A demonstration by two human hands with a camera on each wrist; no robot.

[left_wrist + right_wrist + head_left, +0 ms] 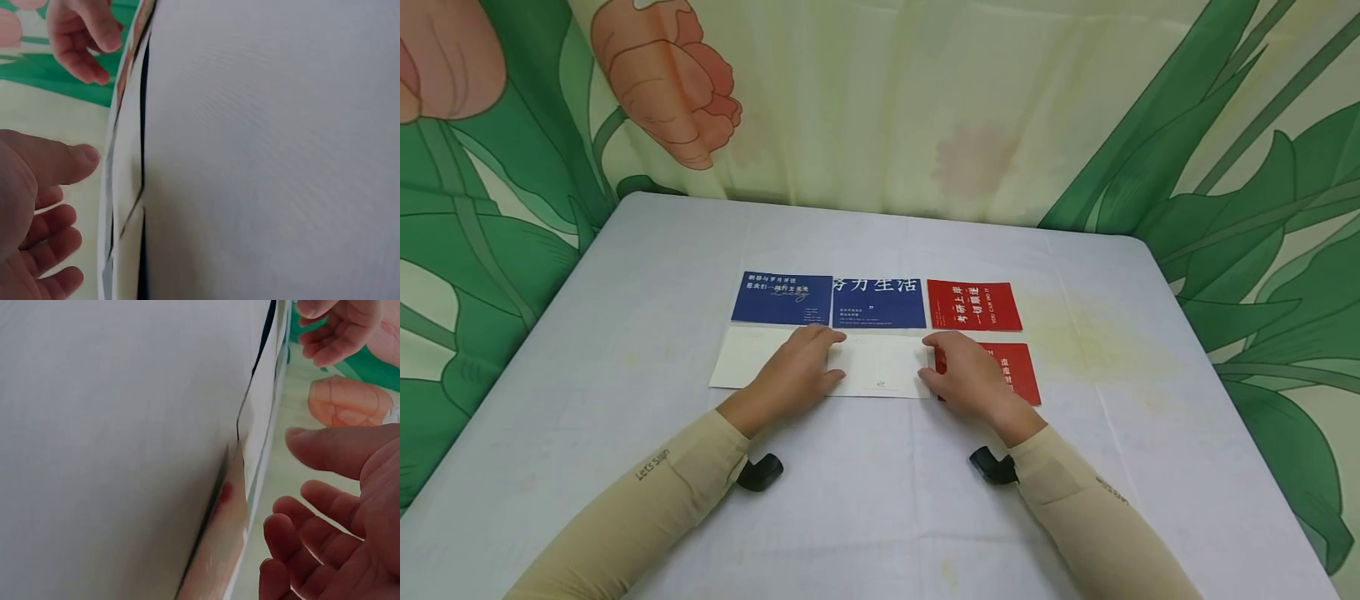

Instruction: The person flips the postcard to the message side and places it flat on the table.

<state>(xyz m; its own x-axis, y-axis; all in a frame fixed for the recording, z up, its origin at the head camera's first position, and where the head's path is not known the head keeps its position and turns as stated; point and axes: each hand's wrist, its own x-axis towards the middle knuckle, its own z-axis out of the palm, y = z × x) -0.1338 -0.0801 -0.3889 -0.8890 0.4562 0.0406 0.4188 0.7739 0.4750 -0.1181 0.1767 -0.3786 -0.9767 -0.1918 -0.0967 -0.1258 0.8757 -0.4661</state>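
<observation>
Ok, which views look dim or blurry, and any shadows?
Head view: bright; large lettering on the right-hand blue rectangular card is clear, fine print isn't. Left wrist view: dimmer, with faint moiré ripples over the white tablecloth. Right wrist view: also dim, a soft shadow beside the thin pinkish-looking card, itself blurred.

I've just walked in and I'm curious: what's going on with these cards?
A person holds the left hand and right hand at either side of the middle white card, apparently gripping nothing. Beside it lie the left white card and the front red card, partly hidden by the right hand. Behind are a left blue card, a middle blue card and a back red card.
</observation>
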